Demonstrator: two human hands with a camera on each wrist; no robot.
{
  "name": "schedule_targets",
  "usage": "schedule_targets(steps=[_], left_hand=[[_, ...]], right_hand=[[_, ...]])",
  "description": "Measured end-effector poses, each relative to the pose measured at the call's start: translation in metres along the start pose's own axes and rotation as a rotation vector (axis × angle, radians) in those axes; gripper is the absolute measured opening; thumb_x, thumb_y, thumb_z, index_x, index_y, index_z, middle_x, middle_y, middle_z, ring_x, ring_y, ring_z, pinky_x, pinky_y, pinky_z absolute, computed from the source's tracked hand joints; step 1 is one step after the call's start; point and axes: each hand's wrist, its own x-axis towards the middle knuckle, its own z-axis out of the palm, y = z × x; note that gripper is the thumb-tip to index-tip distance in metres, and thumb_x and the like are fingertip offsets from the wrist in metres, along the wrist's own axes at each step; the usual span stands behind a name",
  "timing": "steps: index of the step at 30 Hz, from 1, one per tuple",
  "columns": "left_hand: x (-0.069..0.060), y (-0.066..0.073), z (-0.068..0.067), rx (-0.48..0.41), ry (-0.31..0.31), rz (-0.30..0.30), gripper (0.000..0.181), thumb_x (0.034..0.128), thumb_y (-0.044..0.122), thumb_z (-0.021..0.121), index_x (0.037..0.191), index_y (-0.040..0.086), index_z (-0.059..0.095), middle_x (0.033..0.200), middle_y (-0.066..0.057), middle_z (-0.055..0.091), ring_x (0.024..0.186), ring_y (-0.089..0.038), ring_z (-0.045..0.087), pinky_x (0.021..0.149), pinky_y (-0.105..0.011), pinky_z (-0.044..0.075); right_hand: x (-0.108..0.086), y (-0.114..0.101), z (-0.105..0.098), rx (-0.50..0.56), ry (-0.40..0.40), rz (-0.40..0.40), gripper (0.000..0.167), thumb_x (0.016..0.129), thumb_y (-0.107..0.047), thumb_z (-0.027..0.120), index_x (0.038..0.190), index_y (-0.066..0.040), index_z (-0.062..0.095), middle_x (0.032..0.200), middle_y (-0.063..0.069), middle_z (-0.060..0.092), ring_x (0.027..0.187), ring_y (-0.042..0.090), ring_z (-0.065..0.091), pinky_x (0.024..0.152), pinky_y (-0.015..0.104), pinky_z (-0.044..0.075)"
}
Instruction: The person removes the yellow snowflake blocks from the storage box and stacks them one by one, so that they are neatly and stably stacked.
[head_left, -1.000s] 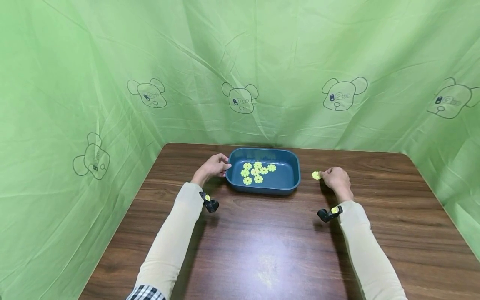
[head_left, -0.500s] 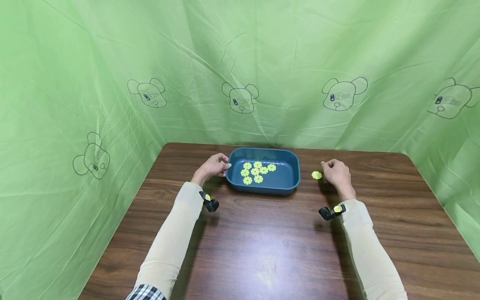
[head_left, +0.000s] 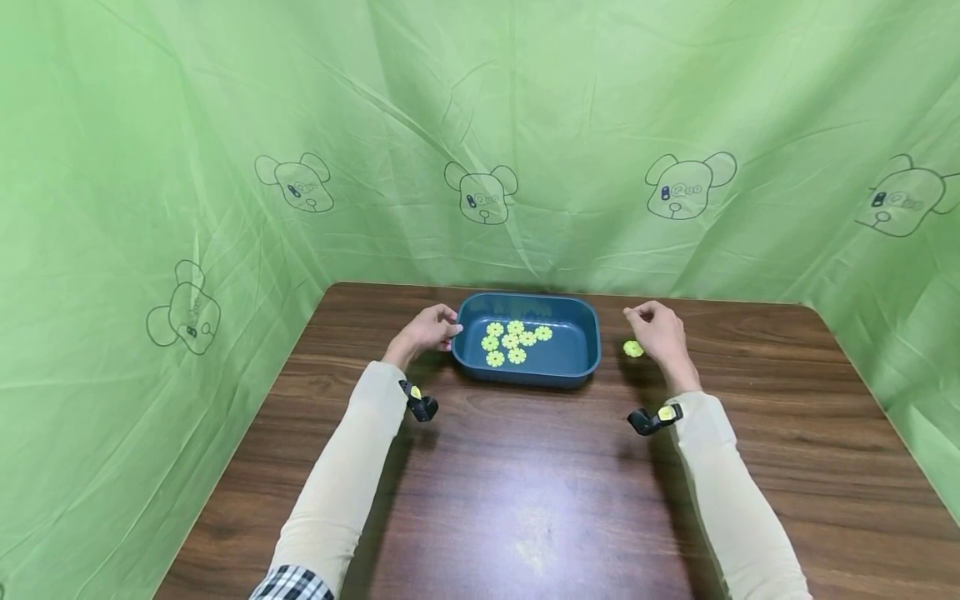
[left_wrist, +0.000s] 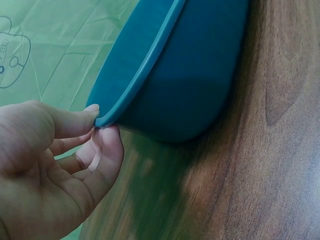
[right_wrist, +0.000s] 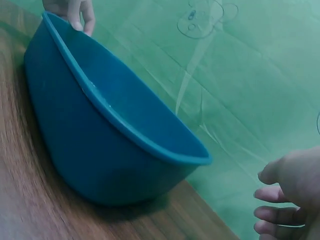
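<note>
The blue basin (head_left: pixel 528 377) stands on the table, with several yellow flower-shaped pieces (head_left: pixel 517 356) lying flat on its floor. The left hand (head_left: pixel 427 330) pinches the basin's left rim; in the left wrist view, the thumb of that hand (left_wrist: pixel 65 155) is on top of the rim (left_wrist: pixel 132 92) and fingers are beneath. One more yellow flower piece (head_left: pixel 633 348) lies on the table to the right of the basin. Above and beside it hovers the right hand (head_left: pixel 662 332). In the right wrist view this hand (right_wrist: pixel 292 197) holds nothing, its fingers loosely extended near the basin (right_wrist: pixel 100 145).
A brown wooden table (head_left: pixel 480 483) carries the basin. Behind it and at both sides hangs a green cloth (head_left: pixel 585 100) with bear-head outlines, close to the table's back edge. Black wrist cameras sit on the left wrist (head_left: pixel 422 405) and right wrist (head_left: pixel 651 418).
The right hand has let go of the single yellow flower piece, leaving it on the table, then risen and shifted left. The left hand and basin have stayed in place.
</note>
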Motion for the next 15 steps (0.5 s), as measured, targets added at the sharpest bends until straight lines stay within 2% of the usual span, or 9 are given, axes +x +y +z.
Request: schedule_targets(steps=[10,15], left_hand=[[-0.001,0.001,0.0,0.016,0.002,0.005,0.031,0.0962,0.009,0.057,0.124,0.001,0.046,0.087,-0.007,0.052,0.066,-0.014,0.055,0.067,-0.027,0.055],[-0.002,0.002,0.0,0.012,-0.008,0.007,0.033,0.0963,0.009,0.056,0.125,0.0,0.044,0.087,-0.007,0.051,0.066,-0.013,0.055,0.076,-0.033,0.056]], right_hand=[[-0.002,-0.023,0.013,0.102,-0.043,-0.052,0.037,0.095,-0.038,0.057,0.109,-0.004,0.062,0.11,0.015,0.061,0.103,0.029,0.053,0.087,0.039,0.042],[-0.001,-0.031,0.024,0.131,-0.047,-0.085,0.034,0.093,-0.035,0.061,0.109,-0.005,0.061,0.107,0.015,0.062,0.099,0.028,0.055,0.082,0.035,0.043]])
